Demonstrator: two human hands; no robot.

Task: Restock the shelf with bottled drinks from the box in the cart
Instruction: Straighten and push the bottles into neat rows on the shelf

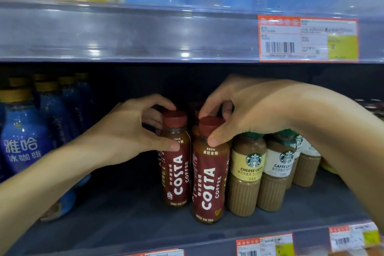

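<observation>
Two dark red Costa Coffee bottles stand upright on the grey shelf (116,220). My left hand (126,131) grips the neck and red cap of the rear-left Costa bottle (177,174). My right hand (245,110) comes from above and pinches the cap of the front Costa bottle (208,185), which stands nearer the shelf's front edge. More red caps show dimly behind them. The box and the cart are out of view.
Starbucks bottles, Cheese Latte (247,174) and Caffe Latte (278,172), stand right of the Costa bottles. Blue bottles with gold caps (25,137) fill the left. A gap of bare shelf lies between. The upper shelf's front rail (145,33) with a price tag (307,39) hangs close overhead.
</observation>
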